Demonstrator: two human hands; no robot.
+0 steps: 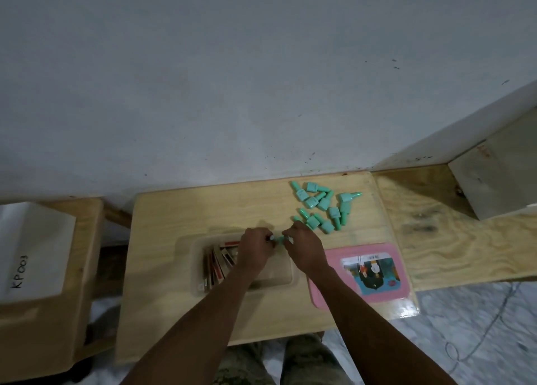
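One green piece sat just below frame ctr, held btw. both hands over the far edge of a clear tray. The left hand pinched its left end w/ curled fingers, where a small pale tip showed. The right hand gripped the right end, fingers curled round it, so most of the piece was hidden and its exact shape couldn't be told. Both forearms came up from the bottom edge of the frame and converged at the piece.

Under the hands, the clear tray lay on the wooden table, w/ a row of flat brown and red cards leaning in its left part; cards or thin boxes, couldn't tell. Up and right of the hands, approx. a dozen more green pieces lay in a loose pile near the table's far edge, some touching, the nearest just beside the right hand. Right of the tray, lower right of ctr, lay a pink card w/ a cartoon picture, partly under the right forearm.

At far left, a white sheet marked "KP003" lay on a wooden box. At right ran a plywood shelf w/ a pale block at the frame's right edge. A grey wall filled the upper half.
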